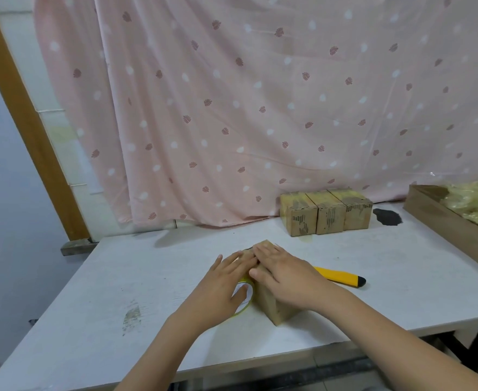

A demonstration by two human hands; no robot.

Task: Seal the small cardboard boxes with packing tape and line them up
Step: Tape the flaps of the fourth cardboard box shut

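Small cardboard box [274, 307]: plain brown, lying near the front middle of the white table [125, 277], one corner turned toward the person, top face almost wholly covered by hands. Right hand [284, 276]: flat on the box top, fingers straight and close together, pressing down. Left hand [223, 286]: fingers straight and slightly spread, fingertips meeting the box's left edge, palm resting over a roll of packing tape [246, 297] that lies flat just beside the box; whether the thumb hooks the roll cannot be told. Yellow utility knife [342, 277]: lying on the table just right of the box, black tip pointing right. Row of three cardboard boxes [326, 214]: standing side by side, touching, at the back of the table against the pink patterned curtain [232, 108]. Wooden tray [446, 221]: at the right edge, holding pale crumpled material. Dark stain [387, 217]: between row and tray. Bare table surface: broad to the left of the hands, narrower toward the front edge.
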